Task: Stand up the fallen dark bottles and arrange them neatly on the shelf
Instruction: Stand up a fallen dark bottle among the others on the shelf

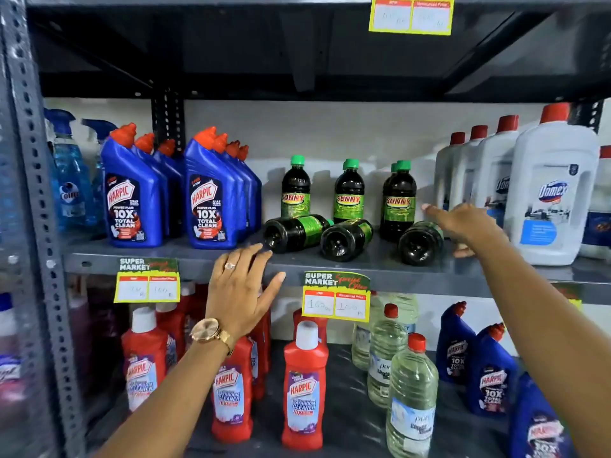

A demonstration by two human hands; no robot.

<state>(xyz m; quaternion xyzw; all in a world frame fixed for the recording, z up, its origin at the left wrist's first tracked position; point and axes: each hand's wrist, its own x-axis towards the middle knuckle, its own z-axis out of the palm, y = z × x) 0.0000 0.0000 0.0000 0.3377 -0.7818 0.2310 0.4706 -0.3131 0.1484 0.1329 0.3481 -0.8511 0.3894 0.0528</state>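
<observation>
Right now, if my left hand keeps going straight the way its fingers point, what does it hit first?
Probably the leftmost fallen dark bottle; the left hand points up and right toward its base, though depth is unclear.

Three fallen Sunny bottles (294,232) (345,239) (420,242) clog the grey shelf's front edge (380,274), with standing Sunny bottles (348,191) close behind. Blue Harpic bottles (211,196) wall off the left, white Domex jugs (552,193) the right. Loads of open air above the green caps, under the upper shelf (297,81).
</observation>
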